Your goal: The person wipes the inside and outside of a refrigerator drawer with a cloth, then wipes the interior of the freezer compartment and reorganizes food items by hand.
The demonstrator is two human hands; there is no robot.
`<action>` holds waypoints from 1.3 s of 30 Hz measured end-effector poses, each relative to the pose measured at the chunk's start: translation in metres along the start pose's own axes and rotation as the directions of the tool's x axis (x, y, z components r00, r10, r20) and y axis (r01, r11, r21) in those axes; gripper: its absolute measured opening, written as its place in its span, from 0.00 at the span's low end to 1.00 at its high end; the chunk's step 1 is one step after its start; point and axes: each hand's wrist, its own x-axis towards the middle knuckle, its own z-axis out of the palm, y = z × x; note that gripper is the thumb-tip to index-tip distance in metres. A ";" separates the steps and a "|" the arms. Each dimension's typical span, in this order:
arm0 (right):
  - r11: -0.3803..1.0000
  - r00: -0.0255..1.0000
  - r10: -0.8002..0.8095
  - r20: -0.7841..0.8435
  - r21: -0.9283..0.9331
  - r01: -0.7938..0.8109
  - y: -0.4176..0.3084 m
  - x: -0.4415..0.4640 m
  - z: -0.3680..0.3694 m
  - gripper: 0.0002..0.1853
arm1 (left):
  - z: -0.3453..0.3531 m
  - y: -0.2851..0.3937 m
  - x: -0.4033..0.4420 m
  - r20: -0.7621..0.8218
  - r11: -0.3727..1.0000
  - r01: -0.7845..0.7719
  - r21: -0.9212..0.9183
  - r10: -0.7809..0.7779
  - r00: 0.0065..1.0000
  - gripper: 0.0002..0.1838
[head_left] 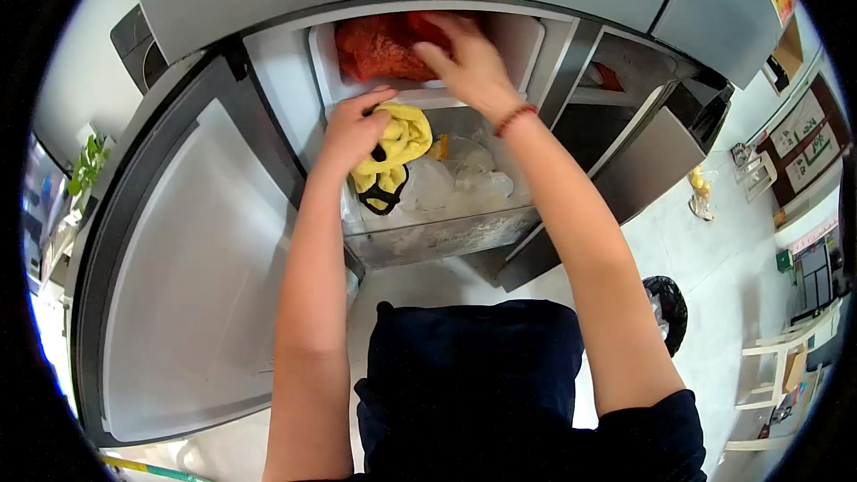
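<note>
My left hand (pixel 353 128) is closed on a yellow cloth (pixel 406 136) with black edging, its fingertips by the front rim of the upper freezer drawer (pixel 326 62). The cloth hangs down over the lower drawer. My right hand (pixel 471 67), slightly blurred, reaches into the upper drawer with thumb and fingers apart. It is over a red bag (pixel 379 46) that looks frosted; whether it touches the bag is unclear. Below, the pulled-out clear drawer (pixel 437 236) holds several clear plastic bags (pixel 428 183).
The left fridge door (pixel 196 277) stands wide open beside my left arm. Another open door (pixel 656 161) is on the right. A bin with a black liner (pixel 668 308) stands on the floor (pixel 714 254) near my right elbow. A white chair (pixel 790 353) is further right.
</note>
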 end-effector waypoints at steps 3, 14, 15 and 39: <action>0.893 0.895 0.412 0.171 0.121 -0.434 -0.009 -0.034 -0.064 0.25 | -0.015 0.025 -0.007 -0.154 0.917 0.056 -0.395 -0.127 0.980 0.16; 0.990 0.967 0.112 -0.229 0.109 -0.089 -0.032 -0.053 -0.059 0.29 | 0.018 0.094 -0.013 -0.046 0.968 -0.157 -0.196 0.151 0.988 0.31; 0.986 0.984 0.053 -0.170 -0.147 -0.078 -0.030 -0.057 -0.064 0.29 | 0.004 0.070 -0.009 -0.180 0.973 -0.225 -0.055 0.212 0.961 0.27; 0.870 0.960 0.118 0.254 -0.493 0.023 -0.015 -0.063 -0.048 0.13 | 0.011 0.062 -0.005 -0.147 0.817 -0.261 0.515 0.383 0.912 0.26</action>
